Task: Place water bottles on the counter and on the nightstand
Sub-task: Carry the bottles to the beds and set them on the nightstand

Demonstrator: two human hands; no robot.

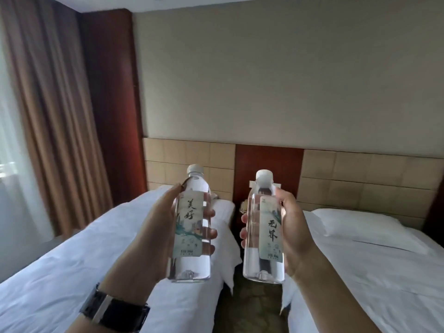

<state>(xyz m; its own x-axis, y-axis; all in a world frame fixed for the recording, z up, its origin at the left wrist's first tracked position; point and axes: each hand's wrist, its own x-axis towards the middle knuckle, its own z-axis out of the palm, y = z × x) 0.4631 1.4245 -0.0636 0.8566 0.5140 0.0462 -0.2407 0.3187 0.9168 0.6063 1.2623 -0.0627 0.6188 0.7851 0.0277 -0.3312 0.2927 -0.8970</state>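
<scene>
2 beds: left bed (72,260), right bed (384,272), white sheets, narrow aisle btwn. 1 curtain (48,116) far left. 1 pillow (360,227) on right bed, near headboard. 2 hands up in mid-air over aisle, near camera. Left hand (156,236) wrapped round left bottle (192,224), upright. Right hand (295,234) wrapped round right bottle (263,227), upright. Bottles apart, both capped, clear, labelled. 1 dark watch (115,311) on left wrist.

Two bottles (192,224) (264,227) side by side between two beds (60,272) (384,272).
</scene>
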